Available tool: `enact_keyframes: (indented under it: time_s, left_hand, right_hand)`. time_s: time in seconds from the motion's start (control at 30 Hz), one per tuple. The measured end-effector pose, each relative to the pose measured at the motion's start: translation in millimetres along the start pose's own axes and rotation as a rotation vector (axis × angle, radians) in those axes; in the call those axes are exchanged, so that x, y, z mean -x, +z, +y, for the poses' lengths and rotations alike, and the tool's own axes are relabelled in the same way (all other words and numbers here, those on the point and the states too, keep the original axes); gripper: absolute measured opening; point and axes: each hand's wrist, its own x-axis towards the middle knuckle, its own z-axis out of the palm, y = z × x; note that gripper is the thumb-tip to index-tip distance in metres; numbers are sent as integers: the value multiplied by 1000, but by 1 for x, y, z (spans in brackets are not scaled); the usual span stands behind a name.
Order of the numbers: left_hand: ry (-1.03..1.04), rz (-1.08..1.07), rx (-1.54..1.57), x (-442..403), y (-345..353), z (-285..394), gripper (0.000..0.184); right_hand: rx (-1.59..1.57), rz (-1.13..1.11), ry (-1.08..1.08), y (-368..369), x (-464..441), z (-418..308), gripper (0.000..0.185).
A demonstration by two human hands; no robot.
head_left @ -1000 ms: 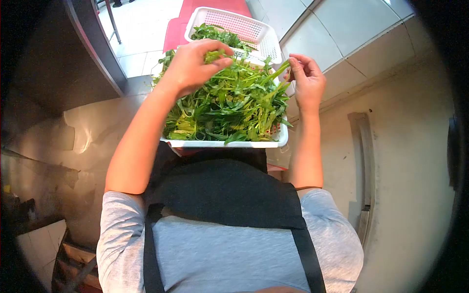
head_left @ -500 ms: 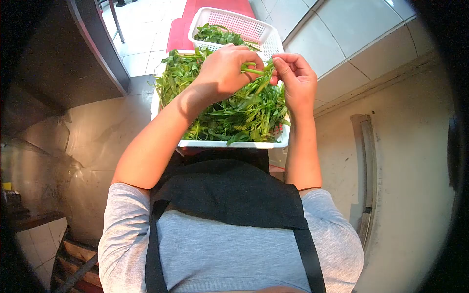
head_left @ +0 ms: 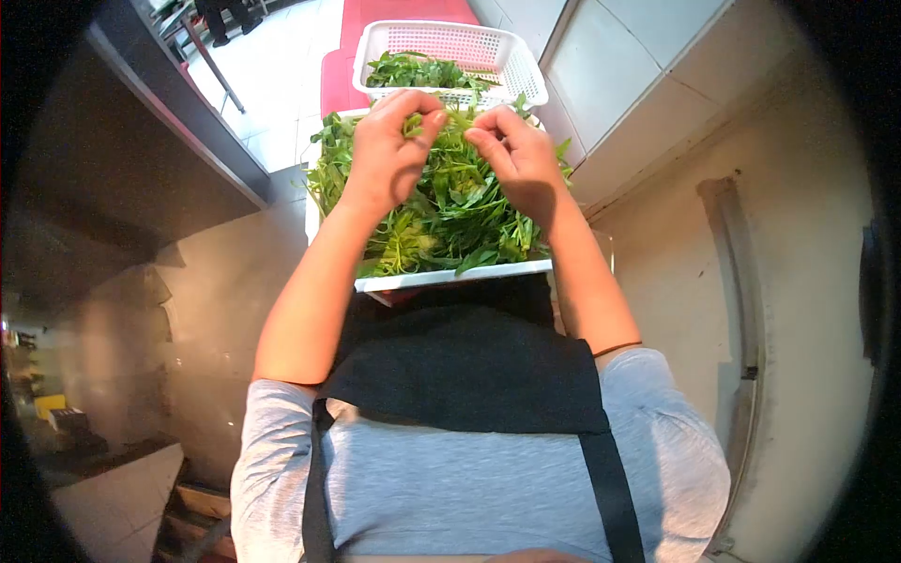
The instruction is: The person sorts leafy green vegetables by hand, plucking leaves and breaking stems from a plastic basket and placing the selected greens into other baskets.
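Observation:
A white basket [head_left: 441,279] in front of me is heaped with leafy greens [head_left: 460,211] that look like water spinach. Over the far part of the heap, my left hand [head_left: 389,145] is closed, with bits of a green stem [head_left: 413,123] showing between its thumb and fingers. Close by on the right, my right hand [head_left: 519,159] pinches thumb to fingertips at a pale green piece of the greens [head_left: 460,122]. A small gap separates the two hands. Their fingers hide part of what they hold.
Beyond the heap, a second white perforated basket [head_left: 521,66] holds a smaller bunch of greens [head_left: 422,70]. It stands on a red surface [head_left: 408,11]. A tiled wall [head_left: 610,75] runs along the right, a dark panel [head_left: 169,113] along the left. Someone's legs [head_left: 225,14] show at far left.
Both hands have moved left and come lower over the heap. The longer stems that stuck out of the left hand no longer show. The camera view has shifted slightly.

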Motion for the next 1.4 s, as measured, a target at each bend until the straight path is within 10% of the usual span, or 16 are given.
enact_keyframes:
  time_s: [0.3,0.5,0.6,0.7,0.9,1.0,1.4]
  left_hand:
    - [-528,228,931,19,23,-10,8]
    - [-441,312,817,27,33,-16,10]
    - [-323,403,124,11,1,-39,11]
    - [-528,247,729,3,-45,-72,13]
    - [-585,59,897,17,-75,-65,15]
    - [-538,-14,803,18,-76,-58,15]
    - [-641,-94,889,28,-27,-34,13]
  right_hand:
    - [62,15,-134,22,0,-11,15]
    - [-892,-145,439,38,10,-8,15]
    - [-778,-237,370,26,26,-22,14]
    - [-307,-111,238,7,40,-2,13]
    - [300,-26,391,-55,47,52,22]
    - [719,95,-14,-50,49,57,26]
    - [-517,-64,147,72,7,-5,13]
